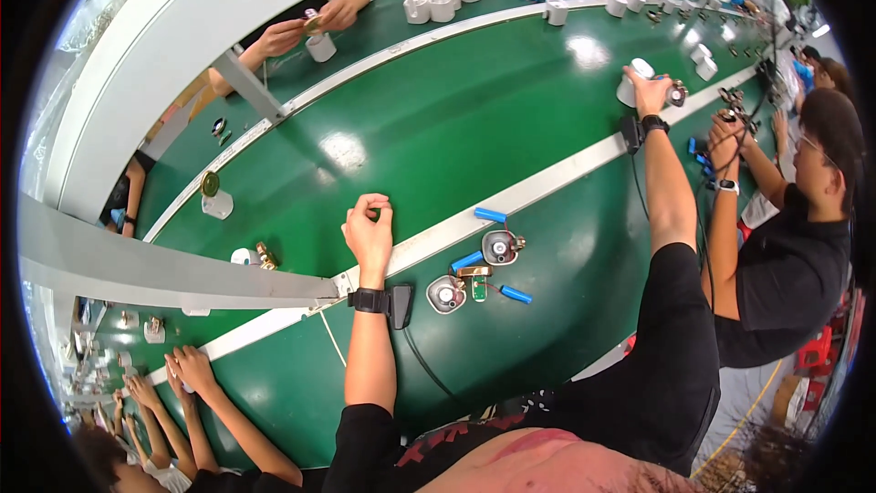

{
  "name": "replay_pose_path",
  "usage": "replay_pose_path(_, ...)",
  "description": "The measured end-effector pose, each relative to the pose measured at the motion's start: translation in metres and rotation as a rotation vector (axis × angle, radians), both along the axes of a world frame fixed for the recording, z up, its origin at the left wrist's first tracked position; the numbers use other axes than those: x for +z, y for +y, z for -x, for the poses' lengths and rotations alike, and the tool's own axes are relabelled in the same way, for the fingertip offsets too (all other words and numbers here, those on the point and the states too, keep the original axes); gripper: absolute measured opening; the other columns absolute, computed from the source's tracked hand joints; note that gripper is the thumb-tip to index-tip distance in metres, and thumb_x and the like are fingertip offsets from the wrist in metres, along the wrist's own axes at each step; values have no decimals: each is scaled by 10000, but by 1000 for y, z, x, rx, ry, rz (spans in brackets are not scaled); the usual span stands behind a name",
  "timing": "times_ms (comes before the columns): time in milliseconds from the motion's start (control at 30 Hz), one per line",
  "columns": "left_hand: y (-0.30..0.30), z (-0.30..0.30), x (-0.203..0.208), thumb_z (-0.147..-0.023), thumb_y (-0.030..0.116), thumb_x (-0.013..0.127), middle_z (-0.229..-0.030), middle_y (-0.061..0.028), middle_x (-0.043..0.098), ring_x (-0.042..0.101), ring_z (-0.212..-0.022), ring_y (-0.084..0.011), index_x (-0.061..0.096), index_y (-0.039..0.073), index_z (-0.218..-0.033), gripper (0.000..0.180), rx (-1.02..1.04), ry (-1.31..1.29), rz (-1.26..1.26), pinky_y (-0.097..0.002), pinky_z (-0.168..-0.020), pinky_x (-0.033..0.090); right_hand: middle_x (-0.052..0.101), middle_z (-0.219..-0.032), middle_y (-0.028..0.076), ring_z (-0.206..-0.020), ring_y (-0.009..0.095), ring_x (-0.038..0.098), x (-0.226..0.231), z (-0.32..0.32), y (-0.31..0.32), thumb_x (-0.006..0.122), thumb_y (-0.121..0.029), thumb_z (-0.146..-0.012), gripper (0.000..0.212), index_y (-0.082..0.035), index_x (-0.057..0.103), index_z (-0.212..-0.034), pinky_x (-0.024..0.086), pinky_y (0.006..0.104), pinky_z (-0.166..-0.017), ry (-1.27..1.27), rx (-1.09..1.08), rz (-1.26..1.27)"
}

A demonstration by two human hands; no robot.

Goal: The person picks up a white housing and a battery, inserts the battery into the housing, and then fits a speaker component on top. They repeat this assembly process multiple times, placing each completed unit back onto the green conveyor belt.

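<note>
My right hand [650, 91] reaches far out to the right, past the white rail. Its fingers are wrapped round a white plastic cup [626, 92]. Just right of that hand is a small round metal-and-gold part [676, 93]; whether it is joined to the cup I cannot tell. My left hand [368, 236] hovers over the green belt near the rail, fingers curled in and nothing visible in them. On the green bench nearer me lie two grey housings with round centres [446, 295], a gold-rimmed part with a green circuit board [479, 288], and several blue cylindrical batteries [516, 294].
A grey post [182, 274] crosses the left side above the belt. A white cup with a gold part [215, 201] stands on the belt. Cables [422, 361] run from my wrist straps. Co-workers sit at left, right [794, 246] and across, where white cups [442, 0] cluster.
</note>
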State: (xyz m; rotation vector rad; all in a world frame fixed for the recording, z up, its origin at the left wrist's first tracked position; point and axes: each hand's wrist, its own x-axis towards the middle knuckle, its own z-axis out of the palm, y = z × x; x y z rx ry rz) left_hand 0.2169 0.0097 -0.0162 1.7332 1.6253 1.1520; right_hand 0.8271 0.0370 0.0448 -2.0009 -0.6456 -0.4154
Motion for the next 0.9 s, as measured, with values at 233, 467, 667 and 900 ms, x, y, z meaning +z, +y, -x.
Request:
replay_pose_path(233, -1, -1, 1, -813, 118, 670, -796, -3, 690, 566, -745, -152, 709, 99, -893, 92, 61, 24, -30, -315, -736, 480, 573, -1277, 214, -1180, 385, 567, 33, 17, 38, 834, -459, -663, 891, 60, 443, -1273, 469, 481, -976, 73, -281, 338)
replay_pose_path(467, -3, 1, 1, -809, 128, 670, -787, 3, 685, 559, -757, -156, 709, 107, -882, 85, 68, 66, -65, -314, -749, 474, 626, -1228, 195, -1117, 391, 618, 19, -10, 52, 754, -444, -750, 737, 9, 459, -1251, 491, 487, -949, 71, -207, 590)
replay_pose_path(667, 1, 7, -5, -780, 151, 686, -792, 39, 677, 577, -781, -157, 695, 146, -846, 67, 79, -26, -3, -322, -808, 402, 637, -1199, 215, -1056, 407, 642, 26, 33, 40, 708, -386, -802, 556, -37, 494, -1178, 519, 486, -893, -99, 26, 579)
replay_pose_path(900, 1, 2, -1, -782, 151, 682, -798, 19, 685, 589, -779, -163, 704, 134, -854, 77, 68, -15, -43, -322, -808, 427, 648, -1121, 246, -1022, 425, 641, 29, 66, 32, 624, -510, -840, 575, -36, 506, -1142, 518, 510, -853, -100, 11, 647)
